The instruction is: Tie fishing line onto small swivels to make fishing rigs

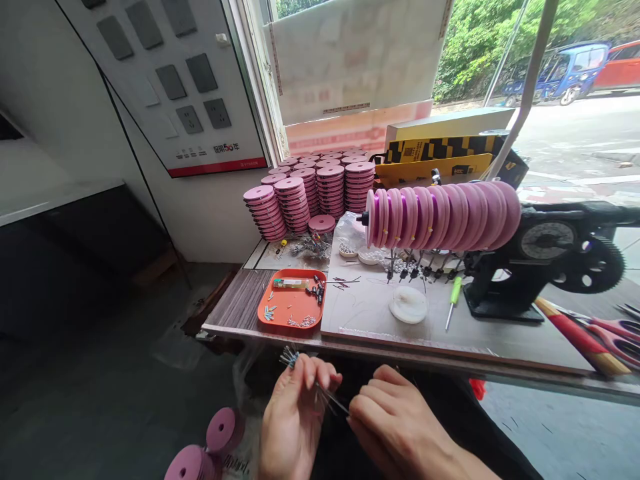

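Observation:
Both hands are held below the table's front edge. My left hand (295, 417) is closed on a bundle of thin pins (289, 359) whose blue-tipped ends stick up past the fingers. My right hand (390, 417) pinches one thin dark pin (333, 400) that runs between the two hands. Above them, a row of pink spools (443, 215) sits threaded on the shaft of a black winding machine (530, 267). An orange tray (293, 308) with small parts lies on the table just ahead of my left hand.
Stacks of pink spools (313, 193) stand at the back by the window. A white disc (409, 304), a green-handled screwdriver (454, 297) and red-handled scissors (607, 333) lie on the board. More pink spools (207, 447) lie low at the left. Yellow boxes (440, 157) stand behind.

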Demonstrator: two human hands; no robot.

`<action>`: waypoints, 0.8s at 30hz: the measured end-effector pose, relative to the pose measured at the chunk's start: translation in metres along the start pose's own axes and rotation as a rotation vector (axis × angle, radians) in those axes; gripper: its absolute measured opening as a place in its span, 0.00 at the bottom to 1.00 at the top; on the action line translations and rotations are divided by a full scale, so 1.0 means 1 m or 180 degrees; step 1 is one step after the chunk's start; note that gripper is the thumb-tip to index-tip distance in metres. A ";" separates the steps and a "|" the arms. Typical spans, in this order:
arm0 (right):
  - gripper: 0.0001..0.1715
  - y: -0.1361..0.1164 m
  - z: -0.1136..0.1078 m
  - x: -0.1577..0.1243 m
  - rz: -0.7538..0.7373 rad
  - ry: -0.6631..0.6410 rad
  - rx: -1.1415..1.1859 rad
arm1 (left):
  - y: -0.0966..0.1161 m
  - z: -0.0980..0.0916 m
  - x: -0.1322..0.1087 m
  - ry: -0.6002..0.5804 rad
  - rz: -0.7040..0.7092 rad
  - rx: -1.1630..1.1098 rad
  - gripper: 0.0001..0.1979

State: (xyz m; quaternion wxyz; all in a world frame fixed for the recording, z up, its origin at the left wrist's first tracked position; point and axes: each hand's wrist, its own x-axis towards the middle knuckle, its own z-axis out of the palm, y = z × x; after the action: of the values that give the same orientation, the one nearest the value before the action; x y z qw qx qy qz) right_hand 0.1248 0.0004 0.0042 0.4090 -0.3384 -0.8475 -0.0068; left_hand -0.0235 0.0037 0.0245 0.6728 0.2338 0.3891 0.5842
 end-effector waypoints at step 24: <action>0.21 0.027 -0.016 0.003 -0.0554 0.0547 -0.0431 | -0.021 -0.015 -0.004 -0.0607 -0.0592 0.0666 0.17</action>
State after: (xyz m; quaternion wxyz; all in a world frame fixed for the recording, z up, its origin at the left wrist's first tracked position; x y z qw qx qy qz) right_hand 0.1498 0.0189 0.0098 0.4542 -0.2886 -0.8330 -0.1284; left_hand -0.0229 -0.0066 -0.0002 0.7298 0.3199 0.4021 0.4509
